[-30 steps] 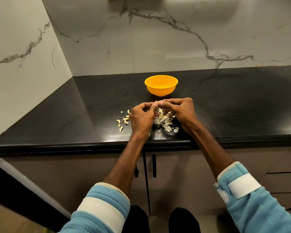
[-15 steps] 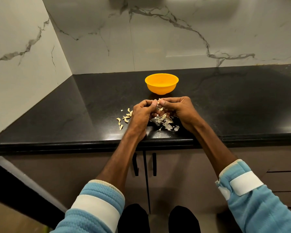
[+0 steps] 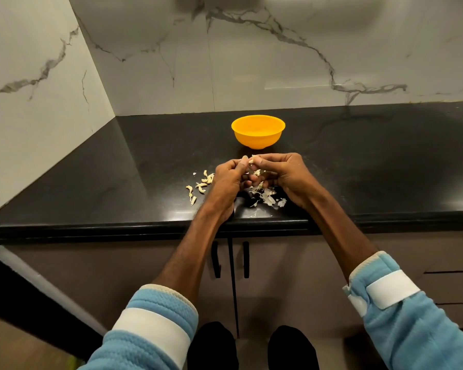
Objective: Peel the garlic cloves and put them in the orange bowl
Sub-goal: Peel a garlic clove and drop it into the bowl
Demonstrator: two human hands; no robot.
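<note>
Low in mid-frame, skins [image 3: 267, 197] lie on the worktop [image 3: 145, 169] near its front edge. Just above them the left hand [image 3: 229, 180] and right hand [image 3: 284, 174] meet, fingers curled, both pinching one clove [image 3: 251, 161]. It looks light and firm, with brittle, papery skin; I would hold it by its ends. The bowl [image 3: 258, 132] sits beyond, apart. Since a second ago the hands have drawn slightly closer; the bowl and skins are unchanged.

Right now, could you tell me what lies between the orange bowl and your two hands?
Nothing but bare black countertop, as the head view shows, separates the orange bowl from the left hand and right hand.
</note>
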